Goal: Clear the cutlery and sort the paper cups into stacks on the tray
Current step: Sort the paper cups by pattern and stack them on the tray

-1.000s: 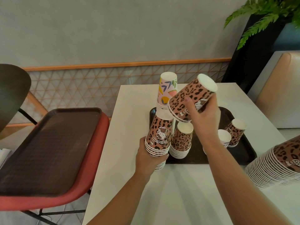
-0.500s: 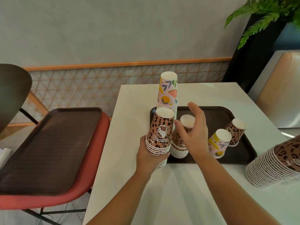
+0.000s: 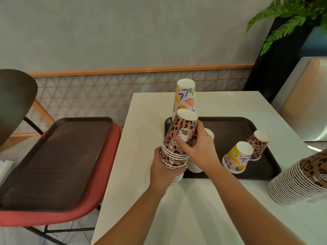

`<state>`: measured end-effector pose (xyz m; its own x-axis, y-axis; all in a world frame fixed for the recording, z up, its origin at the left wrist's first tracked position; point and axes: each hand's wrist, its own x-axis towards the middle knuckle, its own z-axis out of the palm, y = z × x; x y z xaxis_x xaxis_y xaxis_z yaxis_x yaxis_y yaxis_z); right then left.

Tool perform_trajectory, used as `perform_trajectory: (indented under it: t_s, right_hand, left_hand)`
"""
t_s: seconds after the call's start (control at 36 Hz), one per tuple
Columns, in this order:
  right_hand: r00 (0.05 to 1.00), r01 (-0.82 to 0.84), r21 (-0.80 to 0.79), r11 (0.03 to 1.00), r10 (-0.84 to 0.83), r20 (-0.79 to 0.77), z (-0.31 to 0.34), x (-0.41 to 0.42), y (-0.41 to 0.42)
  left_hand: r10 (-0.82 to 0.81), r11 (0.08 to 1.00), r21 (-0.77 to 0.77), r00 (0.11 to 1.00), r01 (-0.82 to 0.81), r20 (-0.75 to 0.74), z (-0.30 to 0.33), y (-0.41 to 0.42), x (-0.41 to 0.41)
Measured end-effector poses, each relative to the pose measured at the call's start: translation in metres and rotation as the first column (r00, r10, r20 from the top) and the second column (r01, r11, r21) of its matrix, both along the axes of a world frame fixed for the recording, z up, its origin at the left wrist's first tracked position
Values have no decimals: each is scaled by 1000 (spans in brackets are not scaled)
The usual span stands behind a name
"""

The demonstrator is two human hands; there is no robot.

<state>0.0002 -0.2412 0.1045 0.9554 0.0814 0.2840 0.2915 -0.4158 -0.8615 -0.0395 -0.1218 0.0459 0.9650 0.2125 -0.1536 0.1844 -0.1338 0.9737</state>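
Observation:
A dark tray (image 3: 230,124) lies on the white table (image 3: 146,112). At its front left corner my left hand (image 3: 160,169) grips the lower part of an upturned leopard-print cup stack (image 3: 180,137). My right hand (image 3: 198,148) wraps round the upper cups of the same stack. Behind it stands a taller floral cup stack (image 3: 184,95). A second leopard stack (image 3: 194,166) is mostly hidden behind my right hand. One floral cup (image 3: 238,157) and one leopard cup (image 3: 257,145) sit upturned on the tray's right side.
A long leopard cup stack (image 3: 299,181) lies on its side at the table's right edge. To the left, a second dark tray (image 3: 53,156) rests on a red chair (image 3: 106,183). A potted fern (image 3: 292,20) and a tan seat (image 3: 304,103) stand at the right.
My right hand dropped the tilted leopard cup onto the held stack, hovered open over the second stack, and now grips the held stack's upper cups. My left hand stayed put.

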Motion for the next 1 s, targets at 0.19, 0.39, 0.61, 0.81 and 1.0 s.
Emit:
perform_trajectory:
  t_s: [0.19,0.39,0.61,0.81,1.0]
  right_hand:
    - [977,164,118,979,-178,117,21,11,-18]
    - [898,346,143,927,-371,235,30,18,-43]
    - [925,353,-41,935,-342,166,-11,15,-48]
    - [958,280,-122,952,-271,91,-27,11,-40]
    - [944,186,-166,968,-129,303,-7,2,-21]
  left_hand:
    - [5,1000,24,1000,-5,-20,-7,0,0]
    - [10,1000,25,1000,-9,-24,-8,2,3]
    - [7,1000,25,1000,-7,-12,0,0,4]
    - [14,1000,19,1000,-14,-6,2,0,4]
    - [12,1000,-3,1000,-11,11,4,-2,3]
